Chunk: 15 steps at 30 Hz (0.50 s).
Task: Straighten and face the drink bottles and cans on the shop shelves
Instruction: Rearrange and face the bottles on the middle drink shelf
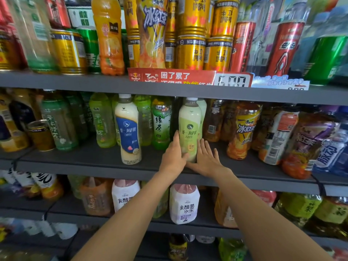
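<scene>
— While both palms bracket it, the pale green milk tea bottle (189, 127) stands upright at the middle shelf (90, 157) front.

— Left hand (174, 155) and right hand (206, 159), fingers straight, flat against its sides.

The left hand (174, 156) and right hand (206, 160) cover the base of the pale green bottle (189, 127), so its foot is unseen. At nine o'clock, bottles and cans at the frame edge smear into blur, labels unreadable. At three o'clock, the blue bottle (331, 153) is cut off. At six o'clock, a dark bottle (178, 248) is perhaps tea; its print is too soft.
</scene>
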Each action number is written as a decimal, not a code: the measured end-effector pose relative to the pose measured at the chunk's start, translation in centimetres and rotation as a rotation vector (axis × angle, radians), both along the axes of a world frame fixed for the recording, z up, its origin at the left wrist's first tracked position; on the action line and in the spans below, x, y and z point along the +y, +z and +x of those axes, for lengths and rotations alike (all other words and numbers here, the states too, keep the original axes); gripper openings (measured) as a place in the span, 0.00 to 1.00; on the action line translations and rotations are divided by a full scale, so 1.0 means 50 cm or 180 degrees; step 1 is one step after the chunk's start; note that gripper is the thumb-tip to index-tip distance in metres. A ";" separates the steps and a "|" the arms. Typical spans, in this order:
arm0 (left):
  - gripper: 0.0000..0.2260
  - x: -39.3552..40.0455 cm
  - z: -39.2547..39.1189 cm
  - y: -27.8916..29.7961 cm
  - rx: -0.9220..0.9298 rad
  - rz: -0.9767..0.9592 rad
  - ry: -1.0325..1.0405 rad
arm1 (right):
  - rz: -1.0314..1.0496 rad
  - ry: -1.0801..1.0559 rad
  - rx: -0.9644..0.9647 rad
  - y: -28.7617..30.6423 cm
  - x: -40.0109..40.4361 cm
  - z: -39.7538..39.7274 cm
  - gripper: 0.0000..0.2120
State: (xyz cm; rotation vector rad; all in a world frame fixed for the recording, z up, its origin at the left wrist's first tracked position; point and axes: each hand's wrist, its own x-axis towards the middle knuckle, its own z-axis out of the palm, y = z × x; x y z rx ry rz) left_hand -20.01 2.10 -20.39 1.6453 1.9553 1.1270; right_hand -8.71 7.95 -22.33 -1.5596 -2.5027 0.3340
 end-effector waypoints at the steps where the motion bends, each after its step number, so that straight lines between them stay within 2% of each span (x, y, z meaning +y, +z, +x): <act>1: 0.36 0.001 -0.002 0.000 0.0026 -0.0002 0.0008 | -0.0014 0.0031 0.0044 -0.001 0.002 0.000 0.47; 15: 0.36 0.017 -0.024 0.008 0.0179 -0.0155 -0.0070 | -0.0040 0.0331 0.0231 -0.007 0.032 -0.008 0.52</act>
